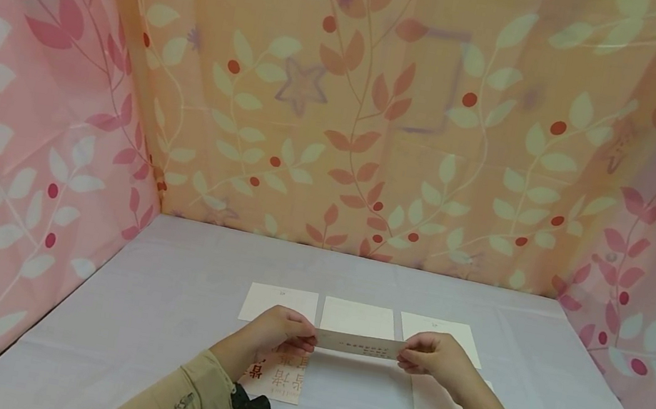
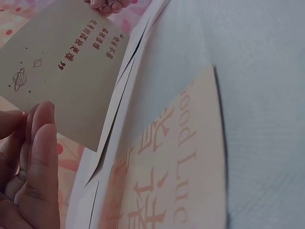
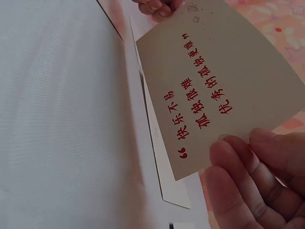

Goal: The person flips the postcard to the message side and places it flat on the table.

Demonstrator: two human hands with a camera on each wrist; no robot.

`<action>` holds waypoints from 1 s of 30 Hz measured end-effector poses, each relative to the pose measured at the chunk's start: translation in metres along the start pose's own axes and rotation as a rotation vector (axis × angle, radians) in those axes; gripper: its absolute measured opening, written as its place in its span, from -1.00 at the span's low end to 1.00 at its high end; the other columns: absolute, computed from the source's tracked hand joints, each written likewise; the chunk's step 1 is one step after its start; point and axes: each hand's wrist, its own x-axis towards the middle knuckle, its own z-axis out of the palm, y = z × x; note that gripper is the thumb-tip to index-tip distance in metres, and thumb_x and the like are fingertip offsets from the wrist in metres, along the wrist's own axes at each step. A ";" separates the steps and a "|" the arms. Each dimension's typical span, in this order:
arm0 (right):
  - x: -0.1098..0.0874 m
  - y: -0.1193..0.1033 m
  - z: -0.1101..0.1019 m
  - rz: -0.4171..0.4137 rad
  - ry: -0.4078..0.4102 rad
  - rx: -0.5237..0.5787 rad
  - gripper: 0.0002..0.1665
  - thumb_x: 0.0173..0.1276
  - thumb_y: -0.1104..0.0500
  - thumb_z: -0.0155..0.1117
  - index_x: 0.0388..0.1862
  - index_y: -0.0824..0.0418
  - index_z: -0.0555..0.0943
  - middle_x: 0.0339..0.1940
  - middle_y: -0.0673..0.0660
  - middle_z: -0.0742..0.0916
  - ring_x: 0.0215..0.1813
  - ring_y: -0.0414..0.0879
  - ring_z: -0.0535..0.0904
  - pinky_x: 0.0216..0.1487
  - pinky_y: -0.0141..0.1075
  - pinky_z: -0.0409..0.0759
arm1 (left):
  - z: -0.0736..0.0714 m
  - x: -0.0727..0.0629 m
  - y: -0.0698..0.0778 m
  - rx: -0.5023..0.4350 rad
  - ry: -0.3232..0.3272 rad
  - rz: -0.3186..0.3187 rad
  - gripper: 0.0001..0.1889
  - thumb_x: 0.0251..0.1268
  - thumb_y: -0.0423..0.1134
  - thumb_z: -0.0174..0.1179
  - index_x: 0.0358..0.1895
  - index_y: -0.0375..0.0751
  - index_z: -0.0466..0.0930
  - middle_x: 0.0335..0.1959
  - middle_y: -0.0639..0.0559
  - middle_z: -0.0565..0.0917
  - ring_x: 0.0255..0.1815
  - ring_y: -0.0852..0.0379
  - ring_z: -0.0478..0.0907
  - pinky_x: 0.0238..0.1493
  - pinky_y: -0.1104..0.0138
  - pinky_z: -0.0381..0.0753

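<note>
Both hands hold one printed card (image 1: 358,344) level above the white table. My left hand (image 1: 285,331) pinches its left end between thumb and fingers, and my right hand (image 1: 438,360) pinches the right end. Red Chinese characters and small planet drawings show on the card's face (image 3: 209,81) in the wrist views. Below my left hand lies a card with large orange characters (image 1: 281,377), partly covered by that hand. Under my right hand a pale card (image 1: 439,403) lies on the table, partly hidden by the hand and forearm.
Three pale cards lie in a row beyond the hands: a left one (image 1: 279,303), a middle one (image 1: 358,316) and a right one (image 1: 449,335). The white tablecloth (image 1: 152,320) reaches floral curtains (image 1: 379,133) at the back and both sides.
</note>
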 end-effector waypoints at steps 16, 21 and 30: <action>-0.004 0.004 0.001 -0.051 -0.075 0.028 -0.59 0.25 0.17 0.24 -0.20 0.57 0.53 -0.33 0.37 0.68 -0.25 0.21 0.63 -0.20 -0.12 0.63 | 0.001 0.000 -0.004 0.007 0.045 -0.035 -0.71 0.11 -0.24 0.26 -0.22 -0.45 0.62 -0.35 -0.24 0.68 -0.42 0.05 0.64 -0.34 0.29 0.64; -0.004 0.003 0.004 -0.031 -0.032 0.026 -0.63 0.19 0.16 0.30 -0.25 0.51 0.56 -0.41 0.22 0.69 -0.34 0.05 0.64 -0.24 -0.16 0.64 | 0.004 0.000 -0.005 0.035 0.065 -0.059 -0.78 0.05 -0.24 0.31 -0.30 -0.35 0.66 -0.46 -0.13 0.67 -0.47 0.08 0.61 -0.40 0.32 0.63; -0.002 0.006 0.010 0.024 0.019 -0.020 -0.72 0.12 0.16 0.35 -0.32 0.37 0.59 -0.51 0.08 0.64 -0.42 -0.09 0.55 -0.30 -0.18 0.63 | 0.005 -0.001 -0.007 0.023 0.061 -0.042 -0.85 0.06 -0.33 0.28 -0.32 -0.35 0.60 -0.50 -0.09 0.65 -0.51 0.10 0.58 -0.42 0.30 0.63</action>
